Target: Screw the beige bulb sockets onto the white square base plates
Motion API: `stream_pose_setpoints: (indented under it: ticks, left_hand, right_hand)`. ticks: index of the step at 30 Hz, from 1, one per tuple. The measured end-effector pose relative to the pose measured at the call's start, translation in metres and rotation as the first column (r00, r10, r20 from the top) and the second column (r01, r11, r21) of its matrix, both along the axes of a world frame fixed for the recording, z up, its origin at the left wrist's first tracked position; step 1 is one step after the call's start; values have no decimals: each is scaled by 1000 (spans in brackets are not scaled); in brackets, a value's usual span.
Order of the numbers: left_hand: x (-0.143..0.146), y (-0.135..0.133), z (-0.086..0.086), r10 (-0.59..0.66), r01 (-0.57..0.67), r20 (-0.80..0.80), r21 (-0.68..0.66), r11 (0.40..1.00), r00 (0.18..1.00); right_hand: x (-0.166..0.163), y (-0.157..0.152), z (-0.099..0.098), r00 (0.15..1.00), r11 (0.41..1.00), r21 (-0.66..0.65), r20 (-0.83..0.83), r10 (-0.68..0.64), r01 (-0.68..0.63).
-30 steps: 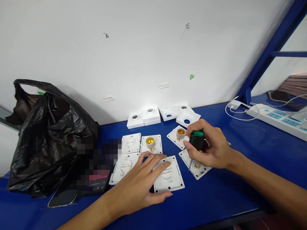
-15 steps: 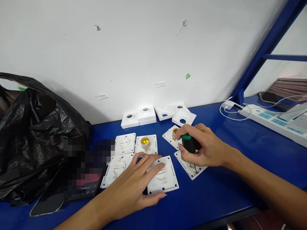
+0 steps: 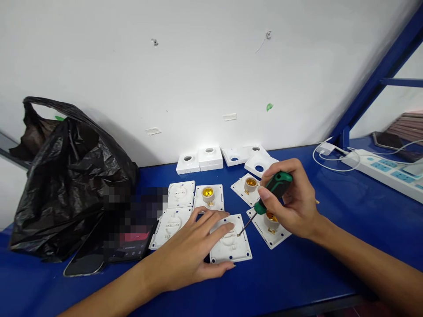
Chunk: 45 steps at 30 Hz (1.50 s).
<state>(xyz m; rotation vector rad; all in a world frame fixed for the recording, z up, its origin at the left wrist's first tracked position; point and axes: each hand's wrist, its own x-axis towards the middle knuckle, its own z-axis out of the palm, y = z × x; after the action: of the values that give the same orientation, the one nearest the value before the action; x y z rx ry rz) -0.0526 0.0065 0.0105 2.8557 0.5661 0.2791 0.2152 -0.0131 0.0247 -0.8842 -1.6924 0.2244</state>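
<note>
My right hand (image 3: 291, 198) grips a green and black screwdriver (image 3: 274, 191), its shaft slanting down to the left. The tip meets a small screw (image 3: 238, 235) on a white square base plate (image 3: 231, 253). My left hand (image 3: 198, 246) rests over that plate's left side, fingers spread, holding it down against the table. Right of it, a plate with a brass-lined lamp socket (image 3: 271, 220) lies partly behind my right hand. Another socket plate (image 3: 251, 185) is above that. Left of them are a plate with a lamp socket (image 3: 209, 193) and two bare plates (image 3: 180, 193).
Several white covers with round holes (image 3: 210, 158) stand along the wall. On the left are a black plastic bag (image 3: 76, 176) and a phone (image 3: 87, 255) beside a dark screen. A white power strip (image 3: 390, 171) with cables lies at the right on the blue table (image 3: 280, 281).
My right hand has swung the screwdriver from the right-hand socket plate to the plate under my left hand. The view has shifted left, so things appear further right.
</note>
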Motion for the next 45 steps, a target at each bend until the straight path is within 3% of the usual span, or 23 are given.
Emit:
stream_pose_setpoints:
  ticks: [19, 33, 45]
  left_hand:
    - [-1, 0, -2, 2, -3, 17, 14, 1000, 1000]
    - [-1, -1, -2, 2, -3, 14, 26, 1000, 1000]
    - [0, -2, -2, 24, -23, -10, 70, 997, 1000]
  right_hand:
    - [-3, 6, -10, 996, 996, -79, 82, 38, -32]
    - [-1, 5, -6, 993, 1000, 13, 118, 1, -3]
    - [6, 7, 4, 986, 979, 160, 80, -143, 129]
